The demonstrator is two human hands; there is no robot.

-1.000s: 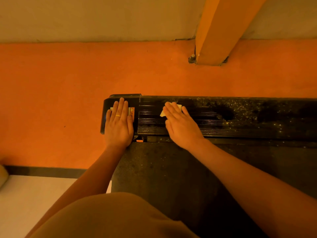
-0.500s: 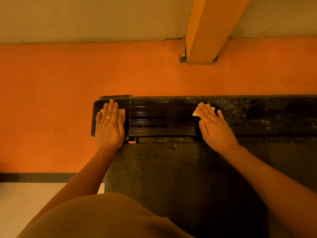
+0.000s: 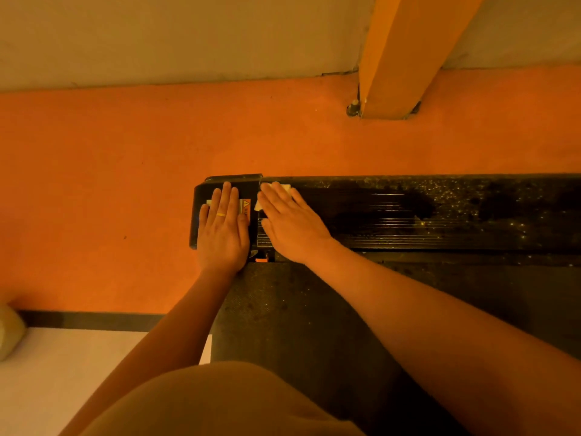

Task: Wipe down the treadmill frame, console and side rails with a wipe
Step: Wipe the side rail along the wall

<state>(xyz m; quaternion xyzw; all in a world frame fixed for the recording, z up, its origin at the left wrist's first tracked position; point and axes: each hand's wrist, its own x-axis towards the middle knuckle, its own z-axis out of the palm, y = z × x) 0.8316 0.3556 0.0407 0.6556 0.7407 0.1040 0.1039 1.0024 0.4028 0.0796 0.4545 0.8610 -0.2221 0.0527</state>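
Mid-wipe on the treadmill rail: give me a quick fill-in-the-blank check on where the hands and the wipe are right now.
The pale folded wipe lies ____ the right hand, on the ribbed black side rail.
The left hand, flat on the black end cap, wears a yellow ____.
Beyond the rail, the floor is ____.
Missing words: under; ring; orange.

Orange floor [image 3: 125, 146]; orange square post [image 3: 405, 51]; pale wall [image 3: 157, 36]; white floor panel [image 3: 78, 369] with dark edging strip [image 3: 94, 316].
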